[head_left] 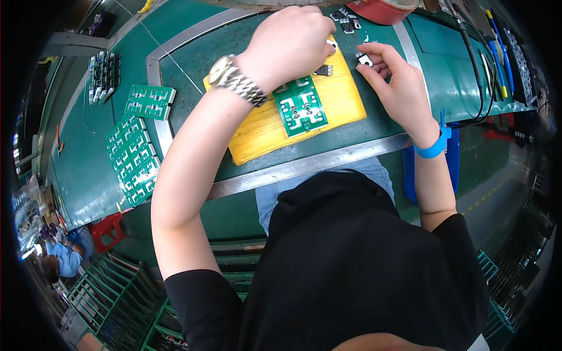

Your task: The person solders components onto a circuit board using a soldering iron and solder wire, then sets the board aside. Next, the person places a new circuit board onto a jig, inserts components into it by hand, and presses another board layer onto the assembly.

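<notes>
My right hand [398, 82], with a blue wrist strap, pinches a black power transistor [365, 60] with a pale metal tab between thumb and fingers. My left hand [290, 44], wearing a metal watch, reaches over the yellow pad [345, 96]. Its fingertips are closed around another small transistor, of which only a pale tab [332, 44] shows. Below those fingertips, a black transistor [323, 70] with metal legs lies at the upper edge of a green circuit board [301, 111]. The board rests on the pad, its top partly hidden by my left hand and wrist.
More loose transistors [348, 24] lie beyond my hands, beside a red round container [383, 10]. On the left are several green boards [133, 155] and a row of dark parts [104, 76]. Cables and blue-handled tools [502, 64] lie at right. A metal strip [310, 164] edges the bench.
</notes>
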Available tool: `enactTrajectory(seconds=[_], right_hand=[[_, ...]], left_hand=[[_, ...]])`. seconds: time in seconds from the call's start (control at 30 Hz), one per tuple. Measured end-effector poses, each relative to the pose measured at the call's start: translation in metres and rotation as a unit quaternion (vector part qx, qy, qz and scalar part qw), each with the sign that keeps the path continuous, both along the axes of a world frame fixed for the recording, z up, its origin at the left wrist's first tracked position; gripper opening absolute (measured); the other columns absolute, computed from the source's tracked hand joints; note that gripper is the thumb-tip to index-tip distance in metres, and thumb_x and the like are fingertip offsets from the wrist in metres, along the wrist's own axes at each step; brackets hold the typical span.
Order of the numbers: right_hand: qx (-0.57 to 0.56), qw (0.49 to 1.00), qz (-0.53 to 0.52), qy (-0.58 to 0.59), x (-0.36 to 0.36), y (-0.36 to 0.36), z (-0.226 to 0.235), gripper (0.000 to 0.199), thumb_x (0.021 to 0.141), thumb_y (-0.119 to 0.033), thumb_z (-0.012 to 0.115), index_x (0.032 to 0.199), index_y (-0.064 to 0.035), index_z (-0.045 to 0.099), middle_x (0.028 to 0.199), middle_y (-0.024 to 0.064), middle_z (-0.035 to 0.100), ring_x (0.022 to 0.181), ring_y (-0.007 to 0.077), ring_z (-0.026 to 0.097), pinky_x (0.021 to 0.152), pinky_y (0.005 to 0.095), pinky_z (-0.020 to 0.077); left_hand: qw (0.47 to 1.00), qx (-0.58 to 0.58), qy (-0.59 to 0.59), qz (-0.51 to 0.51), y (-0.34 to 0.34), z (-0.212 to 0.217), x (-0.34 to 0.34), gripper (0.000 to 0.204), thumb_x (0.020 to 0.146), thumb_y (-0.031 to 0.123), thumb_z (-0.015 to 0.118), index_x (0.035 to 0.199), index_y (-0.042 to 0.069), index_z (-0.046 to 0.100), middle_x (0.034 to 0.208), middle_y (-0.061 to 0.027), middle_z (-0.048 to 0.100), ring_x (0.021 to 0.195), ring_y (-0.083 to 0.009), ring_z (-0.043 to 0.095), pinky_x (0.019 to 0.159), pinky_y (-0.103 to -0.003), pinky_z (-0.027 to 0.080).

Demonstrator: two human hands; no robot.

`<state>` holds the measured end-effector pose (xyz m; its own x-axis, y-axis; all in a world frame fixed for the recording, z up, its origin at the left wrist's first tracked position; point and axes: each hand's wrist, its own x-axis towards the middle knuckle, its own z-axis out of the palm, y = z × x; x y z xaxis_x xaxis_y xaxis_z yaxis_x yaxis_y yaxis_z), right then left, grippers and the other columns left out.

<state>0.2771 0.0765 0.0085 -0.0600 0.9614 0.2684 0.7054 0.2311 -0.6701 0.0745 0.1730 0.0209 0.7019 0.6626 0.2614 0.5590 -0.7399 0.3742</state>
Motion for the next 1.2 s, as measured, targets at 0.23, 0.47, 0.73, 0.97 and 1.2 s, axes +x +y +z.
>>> enactTrajectory(seconds=[0.23,0.47,0.73,0.97,1.2], right_hand=[[0.059,0.998,-0.022,-0.018,0.002,0.004,0.005,0.018,0.088,-0.007,0.073,0.106,-0.0051,0.070,0.086,0.0076,0.069,0.072,0.0176,0.066,0.065,0.0280,0.0540],[-0.029,0.987,0.094,0.125,-0.028,0.007,0.022,0.012,0.090,-0.009,0.071,0.100,-0.0024,0.071,0.090,0.0068,0.071,0.076,0.0151,0.068,0.070,0.0268,0.0531],[-0.011,0.993,0.108,0.045,-0.041,0.012,0.010,0.012,0.089,-0.012,0.072,0.097,-0.0025,0.072,0.087,0.0096,0.070,0.074,0.0208,0.069,0.069,0.0293,0.0538],[0.068,0.983,0.165,-0.031,-0.037,0.006,0.014,0.015,0.086,-0.007,0.074,0.100,-0.0061,0.071,0.091,0.0084,0.067,0.076,0.0223,0.068,0.068,0.0320,0.0549],[0.114,0.981,0.145,-0.060,-0.038,0.008,0.009,0.019,0.081,-0.007,0.076,0.099,-0.0080,0.070,0.090,0.0073,0.067,0.079,0.0252,0.066,0.070,0.0332,0.0548]], left_hand=[[0.984,0.052,-0.167,0.040,-0.001,0.013,-0.003,0.013,0.082,0.016,0.071,0.087,0.004,0.068,0.088,-0.0159,0.062,0.090,-0.0345,0.062,0.081,-0.043,0.050],[0.956,-0.148,-0.207,0.148,-0.040,0.053,-0.076,0.023,0.094,0.008,0.069,0.117,0.003,0.069,0.102,-0.0016,0.072,0.091,-0.0077,0.066,0.081,-0.022,0.052],[0.834,-0.363,-0.390,0.143,-0.085,0.013,-0.089,0.022,0.091,0.003,0.072,0.112,-0.002,0.069,0.093,-0.0021,0.071,0.090,-0.0061,0.065,0.085,-0.021,0.054],[0.835,-0.380,-0.355,0.179,-0.089,0.005,-0.087,0.025,0.089,0.002,0.073,0.114,-0.001,0.069,0.098,-0.0034,0.072,0.087,-0.0058,0.067,0.081,-0.021,0.056],[0.967,-0.022,-0.172,0.188,-0.092,0.004,-0.081,0.022,0.077,0.007,0.082,0.098,0.005,0.073,0.087,-0.0047,0.072,0.081,-0.0158,0.067,0.073,-0.028,0.054]])
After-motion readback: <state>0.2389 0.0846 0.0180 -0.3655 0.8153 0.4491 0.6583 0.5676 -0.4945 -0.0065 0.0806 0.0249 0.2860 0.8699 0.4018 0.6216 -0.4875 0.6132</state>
